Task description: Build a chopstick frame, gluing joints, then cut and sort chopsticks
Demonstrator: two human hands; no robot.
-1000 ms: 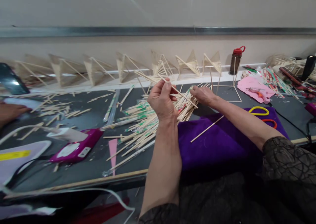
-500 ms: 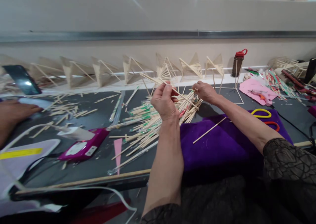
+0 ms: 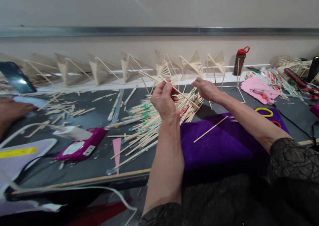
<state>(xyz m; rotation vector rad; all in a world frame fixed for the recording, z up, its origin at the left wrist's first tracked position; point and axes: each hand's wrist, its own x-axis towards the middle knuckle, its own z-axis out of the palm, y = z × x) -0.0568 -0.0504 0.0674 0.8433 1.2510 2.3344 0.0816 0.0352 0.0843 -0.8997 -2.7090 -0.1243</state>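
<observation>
My left hand (image 3: 164, 98) is closed around a few thin wooden sticks (image 3: 185, 96), which slant from upper left to lower right across the fingers. To its right, my right hand (image 3: 206, 89) hovers over the far end of a heap of loose wooden sticks (image 3: 147, 128). Its fingers are drawn together, and whatever lies between them is hidden. Some sticks in the heap are in green-printed wrappers. A single stick (image 3: 210, 129) rests on the purple cloth (image 3: 221, 149) below my right forearm, beside scissors with a yellow handle (image 3: 264, 112).
Twisted stick frames (image 3: 190, 65) line the wall. A brown bottle (image 3: 239, 61) stands at the back right, near a glue gun (image 3: 261, 92) on pink paper (image 3: 245, 85). At left are a magenta power strip (image 3: 83, 144), a phone (image 3: 16, 77) and another person's hand (image 3: 16, 108).
My right hand has shifted slightly left and up, its fingers lifting a little from the heap. My left hand still holds its sticks. The view has moved slightly.
</observation>
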